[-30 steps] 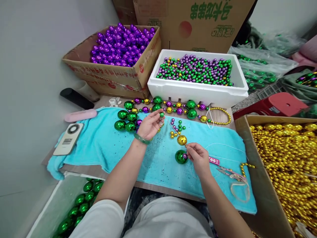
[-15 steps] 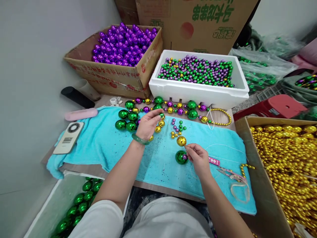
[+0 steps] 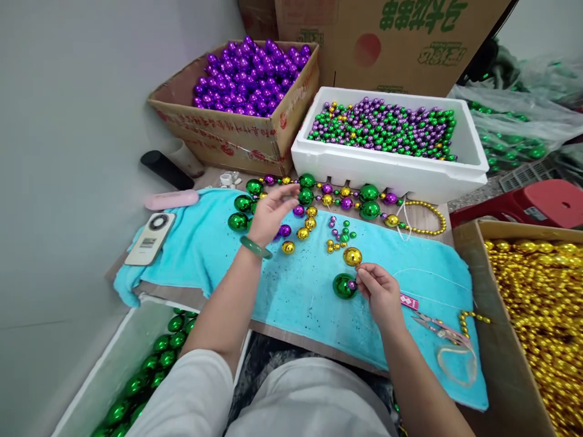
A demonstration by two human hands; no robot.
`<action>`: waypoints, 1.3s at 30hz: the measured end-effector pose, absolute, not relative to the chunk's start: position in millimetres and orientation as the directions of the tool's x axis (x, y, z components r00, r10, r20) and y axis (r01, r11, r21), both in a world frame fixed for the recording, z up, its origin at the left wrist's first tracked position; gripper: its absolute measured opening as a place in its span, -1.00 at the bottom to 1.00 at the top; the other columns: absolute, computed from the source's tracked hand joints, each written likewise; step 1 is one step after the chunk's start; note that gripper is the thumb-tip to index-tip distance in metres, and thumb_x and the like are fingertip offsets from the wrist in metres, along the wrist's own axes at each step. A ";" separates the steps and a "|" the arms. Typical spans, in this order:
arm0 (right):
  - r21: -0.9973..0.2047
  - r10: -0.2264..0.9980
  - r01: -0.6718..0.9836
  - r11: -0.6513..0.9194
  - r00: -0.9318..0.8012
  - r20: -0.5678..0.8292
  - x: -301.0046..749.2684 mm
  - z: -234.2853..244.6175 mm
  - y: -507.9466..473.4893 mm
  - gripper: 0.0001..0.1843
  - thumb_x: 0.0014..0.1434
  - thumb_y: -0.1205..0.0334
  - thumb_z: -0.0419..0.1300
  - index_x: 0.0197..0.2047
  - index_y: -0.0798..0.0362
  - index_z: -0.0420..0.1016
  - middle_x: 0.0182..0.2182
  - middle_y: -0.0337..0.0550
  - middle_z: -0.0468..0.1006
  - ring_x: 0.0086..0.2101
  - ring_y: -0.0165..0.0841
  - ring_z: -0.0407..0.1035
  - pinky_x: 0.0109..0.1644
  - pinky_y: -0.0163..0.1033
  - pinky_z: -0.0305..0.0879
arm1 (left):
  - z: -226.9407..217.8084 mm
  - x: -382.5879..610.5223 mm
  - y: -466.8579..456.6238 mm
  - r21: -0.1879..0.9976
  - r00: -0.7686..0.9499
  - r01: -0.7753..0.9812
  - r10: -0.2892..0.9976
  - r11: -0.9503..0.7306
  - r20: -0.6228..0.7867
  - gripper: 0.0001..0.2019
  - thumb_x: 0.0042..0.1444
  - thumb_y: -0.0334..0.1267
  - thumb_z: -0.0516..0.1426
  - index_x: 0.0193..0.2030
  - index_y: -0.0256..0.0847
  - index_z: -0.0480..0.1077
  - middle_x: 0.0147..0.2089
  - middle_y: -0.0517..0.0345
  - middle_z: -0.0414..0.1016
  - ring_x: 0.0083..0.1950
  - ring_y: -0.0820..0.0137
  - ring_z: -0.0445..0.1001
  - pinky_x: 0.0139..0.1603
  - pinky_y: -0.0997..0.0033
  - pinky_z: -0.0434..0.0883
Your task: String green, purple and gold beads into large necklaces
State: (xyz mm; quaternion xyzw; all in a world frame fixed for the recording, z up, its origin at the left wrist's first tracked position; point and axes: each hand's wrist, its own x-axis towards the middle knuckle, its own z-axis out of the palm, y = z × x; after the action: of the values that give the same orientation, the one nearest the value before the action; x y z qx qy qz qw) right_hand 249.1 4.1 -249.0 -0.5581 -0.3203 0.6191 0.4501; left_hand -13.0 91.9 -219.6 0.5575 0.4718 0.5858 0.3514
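My left hand [image 3: 272,215], with a green bangle at the wrist, is raised over the blue towel [image 3: 291,279]. Its fingers and thumb come together on a thin white thread, only faintly visible. Towards my right hand [image 3: 379,292] the thread runs to a large gold bead [image 3: 352,257]. The right thumb and fingertips pinch the beaded strand just below that bead. A big green bead [image 3: 344,286] and a small purple bead [image 3: 352,284] lie against the right fingers. Small loose beads [image 3: 345,237] in purple, green and gold sit between the hands.
A finished-looking bead strand [image 3: 369,210] lies along the back. Behind stand a carton of purple beads [image 3: 218,126] and a white foam box [image 3: 387,167]. Scissors [image 3: 444,331] lie at right beside a carton of gold beads [image 3: 501,315]. A phone [image 3: 150,240] rests at left.
The view has shifted, so the scene sits farther right. My left hand has moved left and away from the gold bead, uncovering gold beads on the towel. My right hand keeps its pinch.
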 end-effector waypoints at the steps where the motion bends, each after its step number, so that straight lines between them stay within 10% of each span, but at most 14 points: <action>1: -0.896 0.913 -0.208 -0.393 0.025 -0.407 249.7 -250.0 4.3 -0.62 -0.22 0.00 0.43 -0.41 0.08 0.51 -0.63 -0.29 0.39 -0.61 -0.50 0.20 -0.56 -0.39 0.09 | -219.0 -24.9 96.2 0.923 -0.147 0.254 0.932 -0.289 0.332 -0.71 0.09 -0.22 0.21 -0.02 -0.08 0.52 -0.01 0.07 0.51 0.02 0.29 0.43 0.13 0.18 0.36; 6: -0.900 0.920 -0.208 -0.382 0.013 -0.393 248.5 -252.0 3.3 -0.63 -0.18 -0.01 0.42 -0.40 0.08 0.51 -0.61 -0.27 0.40 -0.60 -0.50 0.20 -0.57 -0.39 0.10 | -233.6 -68.1 109.7 0.576 0.004 0.814 0.993 -0.073 0.120 -0.87 -0.03 -0.27 0.25 -0.30 -0.14 0.59 -0.20 -0.06 0.56 0.03 0.03 0.37 0.23 -0.03 0.15; 13: -0.908 0.927 -0.194 -0.371 -0.014 -0.376 243.0 -249.7 3.3 -0.62 -0.16 -0.05 0.40 -0.42 0.08 0.49 -0.64 -0.29 0.38 -0.61 -0.50 0.18 -0.58 -0.38 0.08 | -247.1 -67.6 106.9 0.179 0.056 0.983 0.992 -0.035 -0.109 -0.74 -0.01 -0.37 0.13 -0.18 -0.19 0.57 -0.10 -0.18 0.52 0.03 -0.05 0.36 0.11 -0.06 0.18; 18: -0.913 0.928 -0.175 -0.368 -0.014 -0.372 243.9 -245.9 1.3 -0.65 -0.15 -0.02 0.39 -0.44 0.08 0.49 -0.64 -0.30 0.37 -0.61 -0.51 0.18 -0.57 -0.38 0.08 | -238.8 -55.5 108.2 0.549 -0.051 0.835 0.996 0.001 0.075 -0.67 -0.05 -0.32 0.22 -0.09 -0.21 0.54 -0.08 -0.09 0.51 -0.07 0.11 0.43 0.05 0.10 0.31; 22: -0.923 0.936 -0.157 -0.351 -0.020 -0.353 243.1 -244.6 -0.6 -0.68 -0.14 0.01 0.37 -0.43 0.07 0.49 -0.65 -0.30 0.37 -0.62 -0.50 0.19 -0.55 -0.37 0.11 | -227.4 -35.4 94.2 0.978 -0.130 0.207 0.991 0.009 0.018 -0.58 -0.07 -0.15 0.30 -0.03 -0.18 0.48 -0.05 0.05 0.50 -0.21 0.35 0.47 -0.16 0.32 0.42; 27: -0.943 0.950 -0.109 -0.314 -0.032 -0.312 241.9 -241.6 -0.4 -0.69 -0.11 0.00 0.35 -0.43 0.07 0.50 -0.66 -0.29 0.36 -0.62 -0.48 0.18 -0.57 -0.35 0.10 | -216.9 -13.3 75.1 0.974 -0.078 -0.224 0.996 0.022 -0.041 -0.62 -0.13 -0.26 0.36 -0.10 -0.18 0.51 -0.11 0.11 0.51 -0.17 0.44 0.47 -0.16 0.44 0.42; 39: -0.947 0.950 -0.083 -0.311 -0.038 -0.309 241.3 -237.8 -1.3 -0.70 -0.13 0.01 0.34 -0.45 0.07 0.50 -0.67 -0.30 0.34 -0.63 -0.49 0.15 -0.57 -0.34 0.08 | -217.5 -11.0 70.5 0.983 -0.090 -0.150 0.992 -0.106 0.093 -0.62 -0.11 -0.33 0.36 -0.08 -0.13 0.53 -0.08 0.11 0.55 -0.09 0.41 0.48 0.03 0.38 0.41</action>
State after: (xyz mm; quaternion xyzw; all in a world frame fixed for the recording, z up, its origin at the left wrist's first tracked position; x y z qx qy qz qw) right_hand 241.3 -1.3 -237.8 -0.5439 -0.3988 0.5997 0.4306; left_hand -11.0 70.5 -217.5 0.4631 0.4545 0.5818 0.4904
